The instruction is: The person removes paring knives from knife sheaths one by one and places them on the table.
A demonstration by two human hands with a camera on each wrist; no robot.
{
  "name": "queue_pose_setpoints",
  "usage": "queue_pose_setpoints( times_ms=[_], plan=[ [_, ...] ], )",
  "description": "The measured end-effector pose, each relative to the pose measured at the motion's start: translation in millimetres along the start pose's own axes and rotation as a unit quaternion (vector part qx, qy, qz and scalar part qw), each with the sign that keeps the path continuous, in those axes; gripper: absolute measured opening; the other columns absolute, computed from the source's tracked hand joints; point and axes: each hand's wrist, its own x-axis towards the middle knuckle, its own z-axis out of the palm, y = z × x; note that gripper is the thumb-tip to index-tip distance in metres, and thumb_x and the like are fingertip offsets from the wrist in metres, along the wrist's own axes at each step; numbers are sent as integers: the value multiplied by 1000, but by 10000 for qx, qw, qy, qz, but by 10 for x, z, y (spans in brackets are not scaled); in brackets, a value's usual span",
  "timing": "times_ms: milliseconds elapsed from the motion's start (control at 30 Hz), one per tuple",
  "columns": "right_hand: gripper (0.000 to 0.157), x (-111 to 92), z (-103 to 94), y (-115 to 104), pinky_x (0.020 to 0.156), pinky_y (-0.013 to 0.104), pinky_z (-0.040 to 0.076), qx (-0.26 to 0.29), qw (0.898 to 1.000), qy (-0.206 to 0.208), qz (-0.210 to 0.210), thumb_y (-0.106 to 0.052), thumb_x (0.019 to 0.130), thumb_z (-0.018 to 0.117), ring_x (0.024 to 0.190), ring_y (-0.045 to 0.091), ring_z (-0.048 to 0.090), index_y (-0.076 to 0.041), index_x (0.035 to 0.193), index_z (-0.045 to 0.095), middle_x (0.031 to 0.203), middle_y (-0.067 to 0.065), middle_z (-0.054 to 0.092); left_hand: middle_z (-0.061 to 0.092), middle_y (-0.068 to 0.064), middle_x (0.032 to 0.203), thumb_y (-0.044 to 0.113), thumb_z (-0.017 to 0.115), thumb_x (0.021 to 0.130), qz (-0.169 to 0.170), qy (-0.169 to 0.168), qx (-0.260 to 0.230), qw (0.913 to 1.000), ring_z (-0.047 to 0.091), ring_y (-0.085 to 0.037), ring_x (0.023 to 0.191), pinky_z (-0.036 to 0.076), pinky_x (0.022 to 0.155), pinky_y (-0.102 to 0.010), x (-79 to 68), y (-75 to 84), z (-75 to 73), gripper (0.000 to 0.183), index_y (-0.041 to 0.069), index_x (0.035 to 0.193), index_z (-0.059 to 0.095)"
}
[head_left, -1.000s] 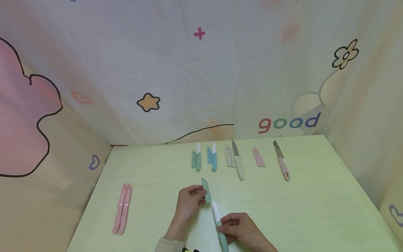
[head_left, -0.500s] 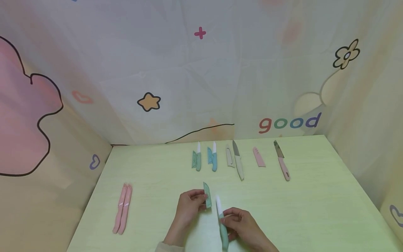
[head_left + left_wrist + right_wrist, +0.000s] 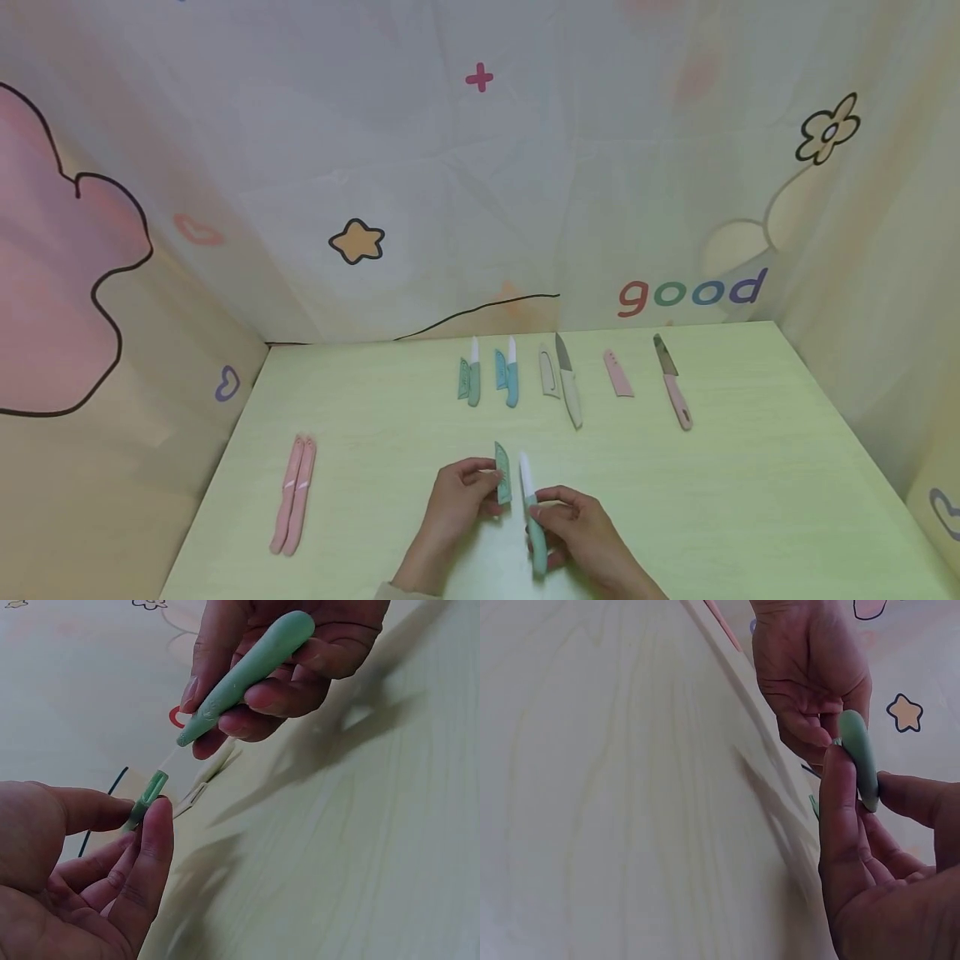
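Observation:
In the head view my left hand (image 3: pixel 459 500) pinches a green blade sheath (image 3: pixel 502 473) between thumb and fingers, held upright above the table. Just to its right, my right hand (image 3: pixel 577 529) grips the green handle of a paring knife (image 3: pixel 537 537), whose white blade points away from me. Blade and sheath stand side by side, a small gap apart. The left wrist view shows the knife's green handle (image 3: pixel 247 675) in the right fingers and the sheath (image 3: pixel 148 796) in the left. From the right wrist, the handle (image 3: pixel 860 754) hides most of the sheath and blade.
Along the back of the table (image 3: pixel 750 500) lie a green knife (image 3: pixel 474 383), a blue knife (image 3: pixel 512 383), a cream knife (image 3: pixel 570 392) and a pink knife (image 3: pixel 675 396), each beside its sheath. Two sheathed pink knives (image 3: pixel 294 496) lie at the left.
The knife has moved up and away from me in the right hand. The left hand has brought the sheath slightly down and to the right. Blade and sheath now lie more side by side.

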Motion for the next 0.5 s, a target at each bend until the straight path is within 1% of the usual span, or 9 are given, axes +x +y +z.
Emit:
queue_pose_setpoints(
  times_ms=[167,300,500],
  plan=[
    [46,-1,-2,-24,62,32,63,61,10000,49,-11,-15,96,71,76,14,71,8,134,56,98,10,78,79,-17,96,11,71,97,1,-69,-10,10000,71,-13,69,64,65,-29,-18,-11,20,32,-7,123,66],
    [50,-3,-5,-39,64,33,63,97,9999,81,-39,-11,92,74,77,13,71,8,135,57,95,5,77,79,-16,100,7,72,94,-64,-109,11,9999,72,-14,75,65,68,-30,-47,-27,40,34,-6,125,66],
    [55,-5,-30,-29,64,33,63,187,9997,53,-171,-6,91,75,77,15,72,10,140,54,100,9,76,77,-14,101,2,73,91,-108,-321,62,9994,72,-15,80,65,71,-30,-103,-43,83,37,-5,127,66]
  ],
)
